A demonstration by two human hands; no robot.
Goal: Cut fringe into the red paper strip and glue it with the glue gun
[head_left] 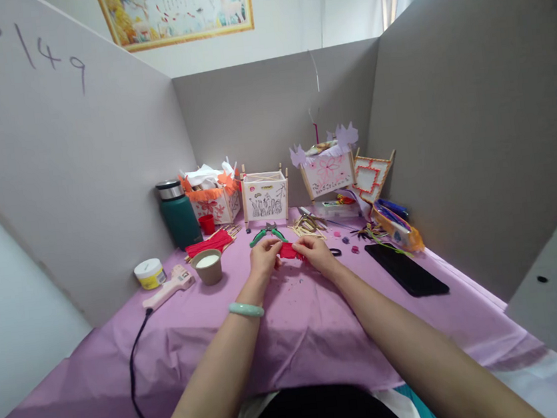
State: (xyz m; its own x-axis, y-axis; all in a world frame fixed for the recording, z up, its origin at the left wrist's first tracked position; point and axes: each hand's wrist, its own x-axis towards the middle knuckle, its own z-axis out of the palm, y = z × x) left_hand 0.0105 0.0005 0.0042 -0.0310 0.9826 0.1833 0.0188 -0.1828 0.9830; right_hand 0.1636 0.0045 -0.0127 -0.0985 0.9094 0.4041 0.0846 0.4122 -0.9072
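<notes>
Between my two hands is a small red piece (290, 250) with a fringed lower edge, paper or cloth, I cannot tell which. My left hand (264, 259) pinches its left end, and my right hand (316, 254) pinches its right end. Just beyond my left hand lie green-handled pliers (267, 233). Past my right hand are scissors (310, 219) and a pile of pale sticks (305, 229). A dark ring-like item (335, 252) rests beside my right hand. Small red scraps are scattered on the cloth below the piece.
On the left stand a green bottle (179, 213), a cup with white contents (209, 268), a corded pink tool (169, 287), a lidded jar (150, 274) and red strips (209, 244). Decorated lantern boxes (266, 197) line the back. A black phone-like slab (406, 269) lies right. Grey partitions (282, 108) enclose the table.
</notes>
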